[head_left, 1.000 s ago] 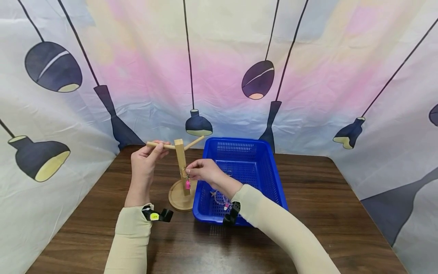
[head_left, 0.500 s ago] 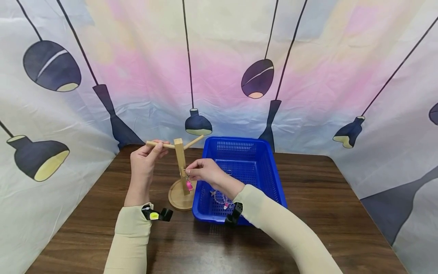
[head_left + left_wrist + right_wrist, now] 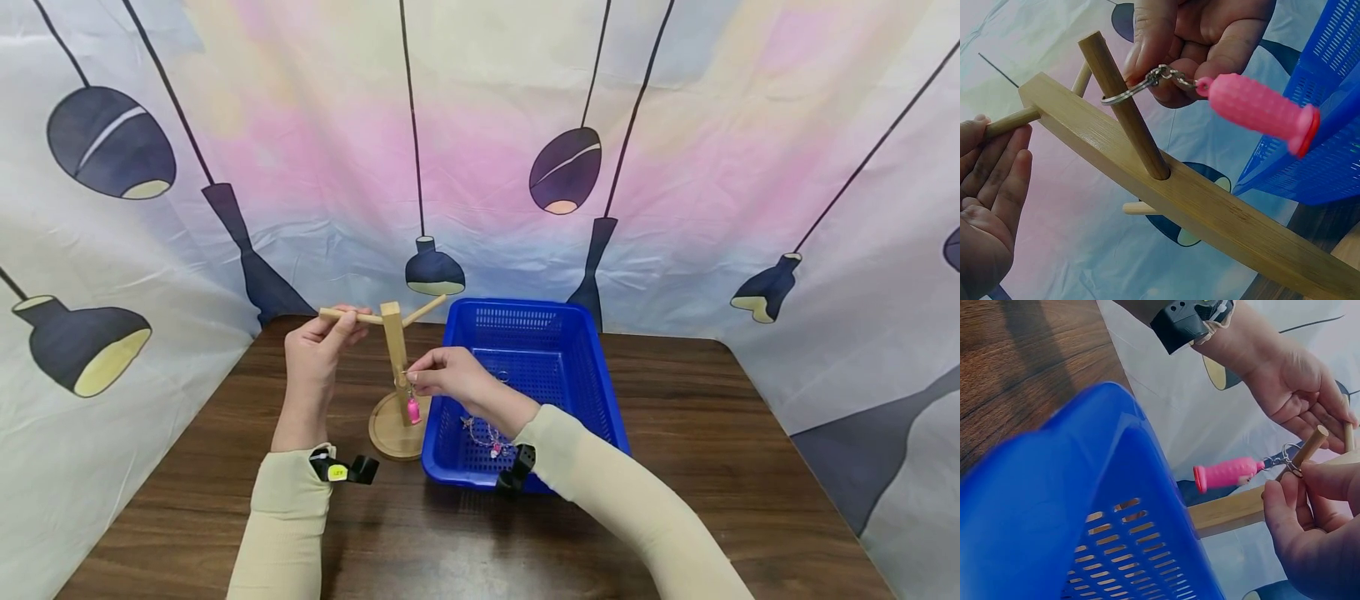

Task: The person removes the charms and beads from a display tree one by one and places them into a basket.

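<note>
A wooden peg stand [image 3: 394, 346] with a round base stands left of the blue basket. My left hand [image 3: 315, 354] grips one of its upper pegs between thumb and fingers. My right hand [image 3: 461, 379] pinches the metal ring of a keychain beside a lower peg [image 3: 1125, 115]. In the left wrist view the keychain's ring [image 3: 1124, 95] loops around that peg near its outer end. From its short chain hangs a bumpy pink charm [image 3: 1257, 112] with a red end, also seen in the right wrist view. The right fingertips partly cover the ring.
The blue plastic basket [image 3: 615, 408] stands just right of the stand, under my right forearm. In it lie a beaded bracelet or charm string [image 3: 491, 442] and a small ring [image 3: 503, 377]. A patterned cloth [image 3: 495, 150] hangs behind the brown wooden table [image 3: 690, 425].
The pink charm has swung a little and hangs slightly lower. Both hands stay almost where they were, the left on its peg and the right at the keychain ring.
</note>
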Demonstrator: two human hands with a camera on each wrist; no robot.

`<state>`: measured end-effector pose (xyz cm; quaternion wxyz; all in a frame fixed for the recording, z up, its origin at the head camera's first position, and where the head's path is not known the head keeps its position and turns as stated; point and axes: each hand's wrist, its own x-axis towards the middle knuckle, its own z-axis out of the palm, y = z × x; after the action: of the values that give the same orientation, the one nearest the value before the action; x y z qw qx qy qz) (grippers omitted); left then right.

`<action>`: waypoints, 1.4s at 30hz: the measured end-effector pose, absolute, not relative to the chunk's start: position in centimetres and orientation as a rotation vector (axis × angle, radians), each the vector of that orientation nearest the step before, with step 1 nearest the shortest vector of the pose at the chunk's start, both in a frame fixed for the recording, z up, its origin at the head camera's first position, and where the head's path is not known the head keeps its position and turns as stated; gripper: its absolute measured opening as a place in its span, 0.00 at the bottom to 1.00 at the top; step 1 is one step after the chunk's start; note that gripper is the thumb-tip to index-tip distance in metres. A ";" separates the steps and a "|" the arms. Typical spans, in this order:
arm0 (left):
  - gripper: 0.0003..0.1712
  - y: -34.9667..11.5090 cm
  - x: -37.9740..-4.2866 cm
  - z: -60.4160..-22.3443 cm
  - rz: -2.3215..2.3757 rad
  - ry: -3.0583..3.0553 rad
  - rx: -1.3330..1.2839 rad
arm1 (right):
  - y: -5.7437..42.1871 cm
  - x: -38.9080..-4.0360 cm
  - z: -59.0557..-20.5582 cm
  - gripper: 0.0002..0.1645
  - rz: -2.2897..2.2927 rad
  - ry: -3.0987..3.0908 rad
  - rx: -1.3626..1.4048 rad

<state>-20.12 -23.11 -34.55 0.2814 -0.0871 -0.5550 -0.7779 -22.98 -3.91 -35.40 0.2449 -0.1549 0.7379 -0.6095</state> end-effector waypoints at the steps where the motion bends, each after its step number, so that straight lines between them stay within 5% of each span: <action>1: 0.14 -23.1 -20.1 -34.5 -2.085 -1.487 -0.234 | -3.9 -22.9 -35.4 0.12 -1.667 2.011 -0.421; 42: 0.13 -23.0 -20.2 -34.5 -2.068 -1.511 -0.214 | -2.9 -21.6 -34.2 0.10 -1.665 1.935 -0.470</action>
<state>-20.20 -23.02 -34.53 0.2819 -0.0799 -0.5642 -0.7719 -21.61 -2.90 -34.22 0.2694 -0.1744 0.7178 -0.6178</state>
